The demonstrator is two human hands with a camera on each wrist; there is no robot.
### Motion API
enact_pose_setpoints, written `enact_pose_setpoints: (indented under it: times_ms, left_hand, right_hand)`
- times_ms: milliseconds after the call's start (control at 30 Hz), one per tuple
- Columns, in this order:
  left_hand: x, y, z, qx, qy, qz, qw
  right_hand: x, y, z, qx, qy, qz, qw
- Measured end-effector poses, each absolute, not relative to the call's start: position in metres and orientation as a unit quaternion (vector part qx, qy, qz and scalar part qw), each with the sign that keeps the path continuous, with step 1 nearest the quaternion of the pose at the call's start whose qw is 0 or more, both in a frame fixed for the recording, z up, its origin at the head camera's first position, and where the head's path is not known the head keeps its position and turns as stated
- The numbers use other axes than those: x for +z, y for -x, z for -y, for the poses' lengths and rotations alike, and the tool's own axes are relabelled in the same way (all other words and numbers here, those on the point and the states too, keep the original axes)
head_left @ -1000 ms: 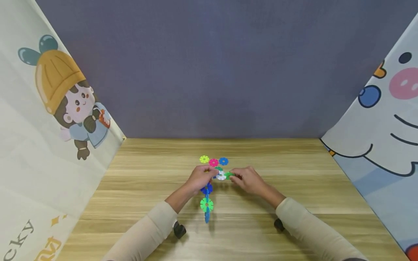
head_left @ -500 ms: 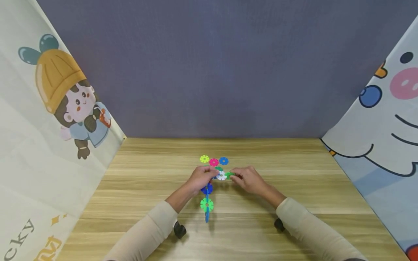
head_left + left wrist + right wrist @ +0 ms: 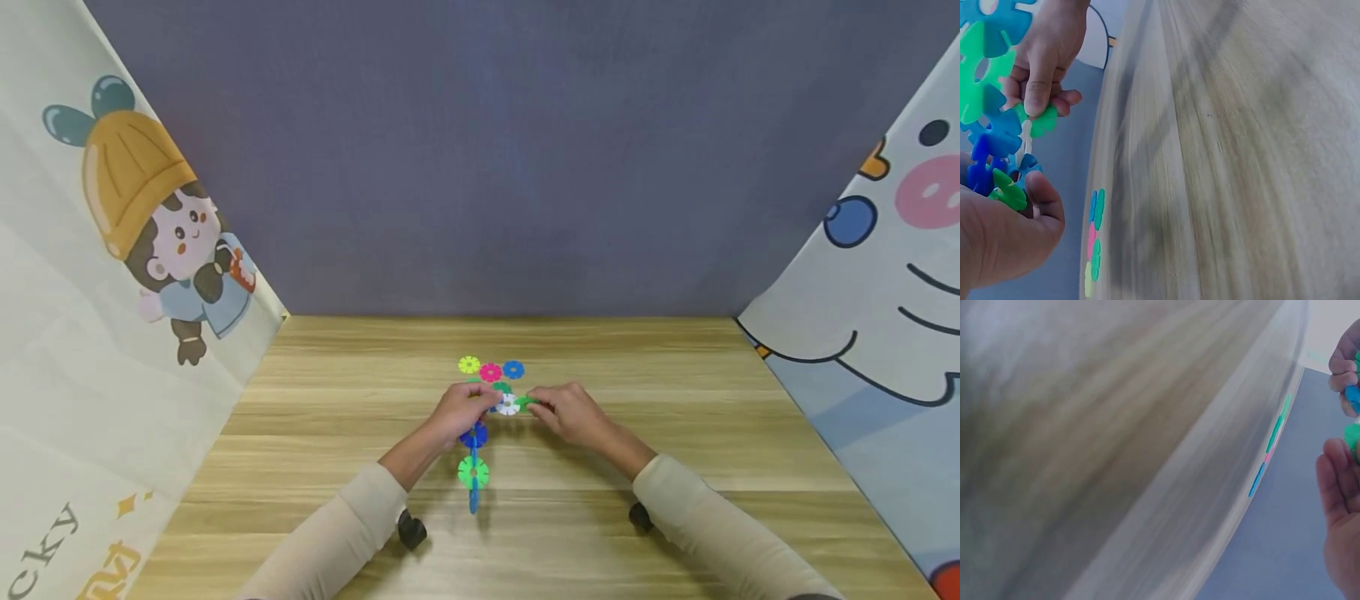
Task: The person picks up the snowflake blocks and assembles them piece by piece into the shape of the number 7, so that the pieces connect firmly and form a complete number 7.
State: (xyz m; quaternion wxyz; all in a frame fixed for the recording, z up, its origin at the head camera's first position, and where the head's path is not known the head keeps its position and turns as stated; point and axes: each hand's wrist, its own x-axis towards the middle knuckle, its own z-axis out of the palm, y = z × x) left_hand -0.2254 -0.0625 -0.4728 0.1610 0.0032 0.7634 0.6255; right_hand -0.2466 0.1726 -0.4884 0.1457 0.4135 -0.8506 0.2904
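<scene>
A chain of slotted plastic discs hangs above the table between both hands. My left hand (image 3: 459,410) pinches its upper part by blue discs, which the fingers partly hide. Below that hand run a dark blue disc (image 3: 473,434), a light green disc (image 3: 473,472) and a blue disc (image 3: 474,500) seen edge-on. To the right of the left fingertips sits a white disc (image 3: 507,404). At its right edge my right hand (image 3: 572,413) pinches a green disc (image 3: 1044,121), which meets the white one. A smaller green disc (image 3: 1009,190) sticks out by the left thumb.
Loose discs lie flat on the wooden table (image 3: 337,375) behind the hands: yellow (image 3: 469,364), pink (image 3: 491,372), blue (image 3: 513,369) and green (image 3: 502,387). A dark grey panel (image 3: 510,167) rises at the back, with printed cloths at both sides.
Both hands stay nearly in place, still gripping the discs. The hanging lower end of the chain has shifted very slightly left and down.
</scene>
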Motion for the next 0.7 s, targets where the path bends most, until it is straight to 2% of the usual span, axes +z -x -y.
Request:
enact_pose_setpoints:
  times_ms: [500, 700]
  left_hand:
    - [-0.4708, 0.2241, 0.0606, 0.627, -0.002, -0.761, 0.168]
    - [-0.4662, 0.2245, 0.0671, 0.617, -0.015, -0.767, 0.176]
  right_hand:
    - [-0.4906, 0.2445, -0.1703, 0.266, -0.412, 0.851, 0.187]
    - [-0.486, 0.2437, -0.1688, 0.275, -0.406, 0.857, 0.16]
